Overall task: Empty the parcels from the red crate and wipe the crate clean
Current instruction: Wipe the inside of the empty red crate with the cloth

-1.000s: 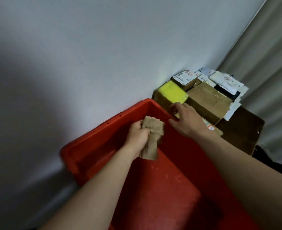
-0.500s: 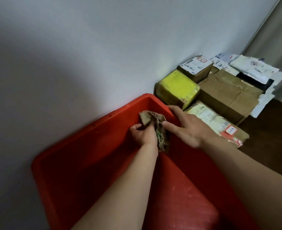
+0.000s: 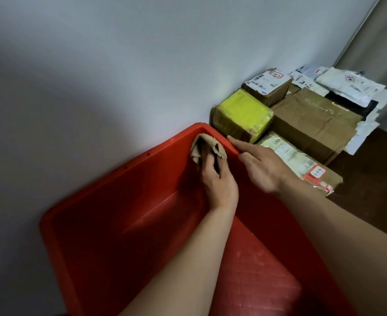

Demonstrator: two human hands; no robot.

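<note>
Pressing a crumpled brown cloth (image 3: 207, 148) into the far inner corner of the red crate (image 3: 119, 224), the left hand (image 3: 218, 182) has its fingers curled round the rag, which bunches up just under the rim

The right hand (image 3: 263, 166) sits at 3 o'clock of the left one, holding nothing. Its fingers are stretched and loose, and the index finger lies straight along the crate's right-hand rim, pointing toward 10 o'clock

The crate fills the view from 4 to 8 o'clock and stands close against a pale wall (image 3: 142, 53). Its ribbed bottom shows pale scuffs at 5 o'clock

Outside the crate, at 2 o'clock of its far corner, the parcels lie together. A yellow box (image 3: 242, 110) sits just beside the corner, with a small brown box (image 3: 276, 93) bearing a white label at its 1 o'clock. A large brown box (image 3: 313, 119) sits at its 3 o'clock. A flat labelled parcel (image 3: 297, 160) lies along the crate's right wall, partly under the right wrist. White mailers (image 3: 347, 85) are piled farthest off, near a curtain (image 3: 383, 30) at 1 o'clock
</note>
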